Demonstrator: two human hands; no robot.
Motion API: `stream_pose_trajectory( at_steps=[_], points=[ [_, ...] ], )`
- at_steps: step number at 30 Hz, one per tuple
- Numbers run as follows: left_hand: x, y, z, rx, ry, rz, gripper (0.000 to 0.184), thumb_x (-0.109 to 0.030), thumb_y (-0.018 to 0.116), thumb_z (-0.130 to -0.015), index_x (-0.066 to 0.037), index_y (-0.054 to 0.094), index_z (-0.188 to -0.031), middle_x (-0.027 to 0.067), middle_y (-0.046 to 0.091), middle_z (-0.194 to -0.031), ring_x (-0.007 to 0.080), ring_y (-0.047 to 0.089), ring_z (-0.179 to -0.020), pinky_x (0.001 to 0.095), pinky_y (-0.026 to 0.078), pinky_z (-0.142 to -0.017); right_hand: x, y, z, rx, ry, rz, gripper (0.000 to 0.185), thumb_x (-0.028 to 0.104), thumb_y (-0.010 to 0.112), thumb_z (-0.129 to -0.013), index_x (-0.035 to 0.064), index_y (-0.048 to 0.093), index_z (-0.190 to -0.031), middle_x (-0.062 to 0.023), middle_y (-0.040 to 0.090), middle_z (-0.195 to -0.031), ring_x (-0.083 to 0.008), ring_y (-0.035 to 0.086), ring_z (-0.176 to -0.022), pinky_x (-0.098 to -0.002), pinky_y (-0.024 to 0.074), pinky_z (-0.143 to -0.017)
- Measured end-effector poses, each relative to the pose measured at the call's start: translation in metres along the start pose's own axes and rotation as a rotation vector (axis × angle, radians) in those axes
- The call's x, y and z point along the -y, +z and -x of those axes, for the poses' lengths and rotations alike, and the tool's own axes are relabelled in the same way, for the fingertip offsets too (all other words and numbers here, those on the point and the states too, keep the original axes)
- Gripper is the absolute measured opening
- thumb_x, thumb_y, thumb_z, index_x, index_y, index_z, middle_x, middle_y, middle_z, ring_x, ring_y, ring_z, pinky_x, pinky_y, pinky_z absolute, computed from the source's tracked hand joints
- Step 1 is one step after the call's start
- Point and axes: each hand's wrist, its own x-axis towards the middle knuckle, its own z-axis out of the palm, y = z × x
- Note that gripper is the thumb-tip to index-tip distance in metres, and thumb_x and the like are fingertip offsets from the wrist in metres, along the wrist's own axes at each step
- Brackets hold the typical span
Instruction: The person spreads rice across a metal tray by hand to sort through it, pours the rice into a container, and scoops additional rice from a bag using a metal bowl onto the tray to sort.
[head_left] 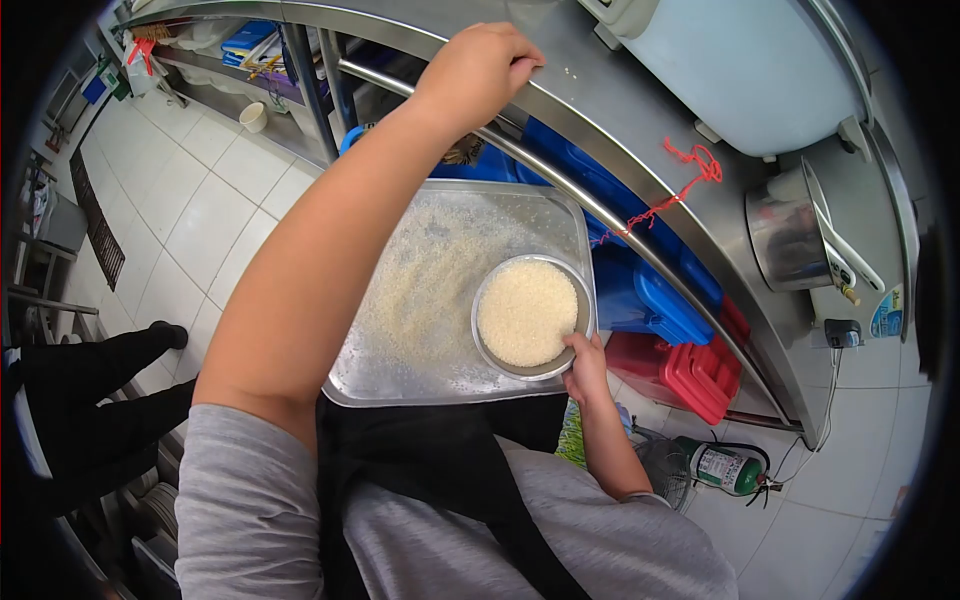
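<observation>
A round metal bowl (478,335) filled with white rice (527,312) is at the right side of a large metal tray (350,392). My right hand (588,365) grips the bowl's near right rim, thumb over the inside edge. Loose rice (420,270) lies scattered across the tray. My left hand (482,75) is at the edge of the steel counter (590,110), beyond the tray, with its fingers curled together. Whatever they may hold is hidden. A few pale grains (570,72) lie on the counter just right of that hand.
Blue plastic containers (640,290) and a red one (670,370) sit beneath the counter. Red string (690,170) hangs over its edge. A steel pot (785,230) and a large pale container (740,70) stand on top. A person's dark-clothed legs (100,390) show at left.
</observation>
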Motion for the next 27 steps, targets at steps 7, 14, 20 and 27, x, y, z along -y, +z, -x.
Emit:
stream_pose_trajectory(
  at_steps=[7,14,20,27],
  points=[
    [0.02,-0.052,0.116,-0.008,0.047,-0.077,0.055,-0.001,0.061,-0.082,-0.014,0.047,-0.134,0.0112,0.049,-0.132,0.032,0.048,-0.12,0.038,0.041,-0.1,0.018,0.009,-0.011,0.081,0.06,0.125,0.05,0.001,0.048,-0.079,-0.0006,0.043,-0.129,-0.0144,0.057,-0.115,-0.0257,0.059,-0.103,-0.0364,0.05,-0.086],
    [0.029,-0.109,0.331,0.059,-0.544,-0.155,0.059,-0.003,0.063,-0.081,-0.011,0.044,-0.136,0.0189,0.046,-0.133,0.035,0.044,-0.124,0.0393,0.038,-0.103,0.019,0.053,-0.011,0.063,0.035,0.234,0.044,0.002,0.047,-0.08,-0.001,0.047,-0.123,-0.0142,0.058,-0.112,-0.0245,0.06,-0.098,-0.034,0.0513,-0.083],
    [-0.008,-0.116,0.413,-0.008,-1.079,0.413,0.056,-0.006,0.056,-0.091,-0.011,0.036,-0.142,0.0144,0.045,-0.135,0.0221,0.057,-0.107,0.0327,0.048,-0.089,0.014,0.076,-0.028,0.149,-0.046,0.209,0.042,0.004,0.047,-0.081,-0.0019,0.047,-0.122,-0.0142,0.058,-0.111,-0.0245,0.06,-0.098,-0.0353,0.0521,-0.082],
    [-0.02,-0.097,0.396,0.18,-1.211,0.552,0.053,-0.019,0.055,-0.094,-0.01,0.035,-0.142,0.015,0.059,-0.112,0.02,0.061,-0.092,0.0311,0.047,-0.083,0.011,0.082,-0.034,0.099,-0.01,0.172,0.032,0.003,0.052,-0.081,-0.0021,0.049,-0.113,-0.0156,0.058,-0.105,-0.0272,0.062,-0.093,-0.0391,0.0536,-0.08]
  ],
)
